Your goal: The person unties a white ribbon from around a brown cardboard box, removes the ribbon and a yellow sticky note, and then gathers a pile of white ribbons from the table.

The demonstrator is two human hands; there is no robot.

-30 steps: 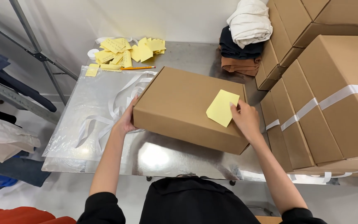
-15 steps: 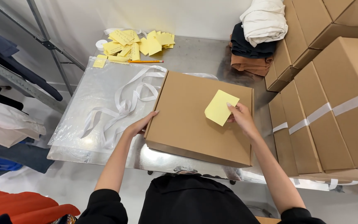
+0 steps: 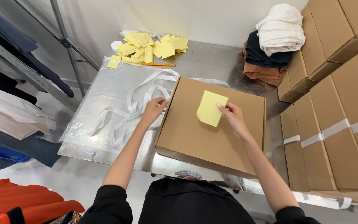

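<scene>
A flat brown cardboard box [image 3: 195, 137] lies closed on the steel table [image 3: 212, 62]. A yellow paper slip [image 3: 211, 108] rests on its lid. My right hand [image 3: 233, 119] pinches the slip's right edge with the fingertips. My left hand [image 3: 154, 110] rests at the box's left edge, fingers curled, over white ribbons [image 3: 139, 99] lying on clear plastic bags [image 3: 104, 95]. Whether the left hand grips a ribbon cannot be told.
Several yellow slips [image 3: 154, 45] and a pencil [image 3: 158, 64] lie at the table's far end. Folded clothes [image 3: 270, 49] are stacked at the back right. Taped cardboard boxes [image 3: 336, 108] are piled on the right. A garment rack [image 3: 17, 70] with hanging clothes stands on the left.
The box has come down from a tilt to lie flat on the table. My left hand moved from its lower left side to the left edge by the ribbons. My right hand stays on the slip.
</scene>
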